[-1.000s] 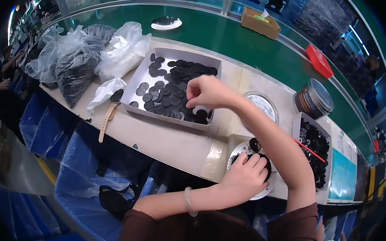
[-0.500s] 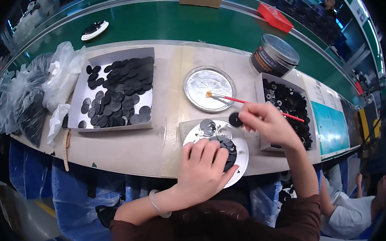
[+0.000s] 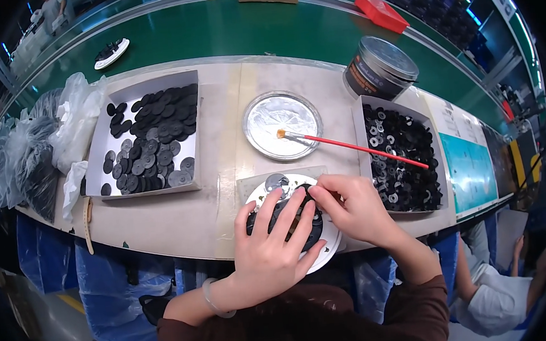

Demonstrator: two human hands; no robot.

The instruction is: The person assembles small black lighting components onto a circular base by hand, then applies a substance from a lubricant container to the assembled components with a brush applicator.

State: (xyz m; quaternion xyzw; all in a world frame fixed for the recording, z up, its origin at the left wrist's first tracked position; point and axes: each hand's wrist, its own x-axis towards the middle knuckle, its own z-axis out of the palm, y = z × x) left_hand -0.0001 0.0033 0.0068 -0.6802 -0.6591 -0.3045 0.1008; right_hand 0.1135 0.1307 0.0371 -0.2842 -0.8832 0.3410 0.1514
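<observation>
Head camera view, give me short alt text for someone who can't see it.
Both hands work at a round white plate of black discs at the table's near edge: the left hand presses flat on the discs, the right hand pinches at them. Behind lie a red-handled brush across a foil dish and two trays of black parts.

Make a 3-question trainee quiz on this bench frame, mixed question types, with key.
1. True or false: the brush rests with its bristles in the foil dish.
2. Which tray holds the ring-shaped parts? A) left tray B) right tray
3. Fill in: both hands, left hand and right hand, are on the white ____.

Key: 1 true. 2 B. 3 plate.
</observation>
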